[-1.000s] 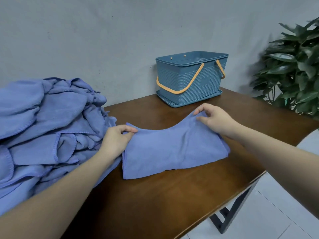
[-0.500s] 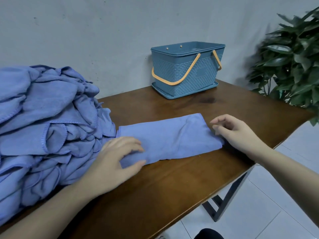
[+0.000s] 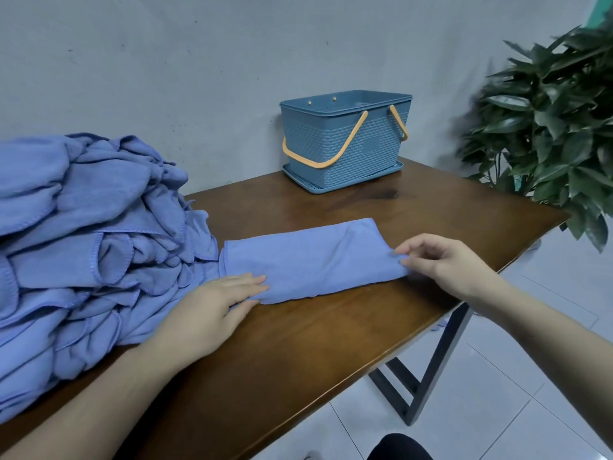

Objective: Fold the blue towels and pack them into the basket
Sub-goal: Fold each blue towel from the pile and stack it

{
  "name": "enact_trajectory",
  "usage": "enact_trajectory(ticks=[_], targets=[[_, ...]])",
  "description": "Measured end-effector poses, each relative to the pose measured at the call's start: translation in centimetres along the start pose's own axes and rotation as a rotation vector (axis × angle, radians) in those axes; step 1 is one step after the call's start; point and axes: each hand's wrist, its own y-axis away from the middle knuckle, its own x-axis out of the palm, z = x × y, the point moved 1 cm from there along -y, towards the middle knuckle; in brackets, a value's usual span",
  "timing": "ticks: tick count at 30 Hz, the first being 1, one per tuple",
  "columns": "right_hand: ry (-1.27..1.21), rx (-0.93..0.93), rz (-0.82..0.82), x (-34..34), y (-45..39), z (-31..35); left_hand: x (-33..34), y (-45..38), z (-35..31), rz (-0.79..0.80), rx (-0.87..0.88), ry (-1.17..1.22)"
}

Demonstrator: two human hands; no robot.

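Pressing flat, left hand (image 3: 212, 302) pins folded towel (image 3: 311, 260); right hand (image 3: 444, 263) pinches its end.

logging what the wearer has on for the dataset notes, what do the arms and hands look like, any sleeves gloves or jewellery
Both forearms are bare as far as the frame shows, with no sleeve in view. The left hand and right hand wear no gloves, and no rings, watch or bracelet show on the fingers or wrists. The nails look short and unpainted.

bare table (image 3: 331, 343) is lying open between the folded towel (image 3: 308, 257) and the basket (image 3: 345, 144). the towel pile (image 3: 83, 244) is crowding the left side, touching the folded towel. a plant (image 3: 557, 127) is leaning in past the table's right corner.
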Motion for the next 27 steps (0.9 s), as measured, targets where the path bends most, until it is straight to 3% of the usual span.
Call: enact_trajectory(ticks=[2,5,11,15,20,24,27], targets=[[0.021,0.016,-0.022,-1.1,-0.2,-0.5,-0.4,0.2,0.7,-0.017,0.011,0.001],[0.108,0.001,0.095,-1.6,0.1,-0.5,-0.9,0.5,1.0,0.035,0.018,0.018],[0.541,-0.337,0.248,-1.2,0.4,-0.4,-1.8,1.0,-0.1,0.051,0.083,-0.139],[0.603,-0.319,0.294,-0.5,0.2,-0.1,-1.9,-0.3,-2.5,0.11,0.172,-0.26],[0.838,-0.533,0.149,-0.3,-1.0,-0.3,-0.5,-1.8,-3.0,0.115,0.082,-0.273],[0.87,-0.62,0.002,-0.5,-0.9,-0.1,-1.3,-2.2,-2.2,0.015,0.132,-0.339],[0.874,-0.66,-0.052,-0.2,-0.1,0.1,-1.2,-1.3,-2.4,0.035,0.18,-0.268]])
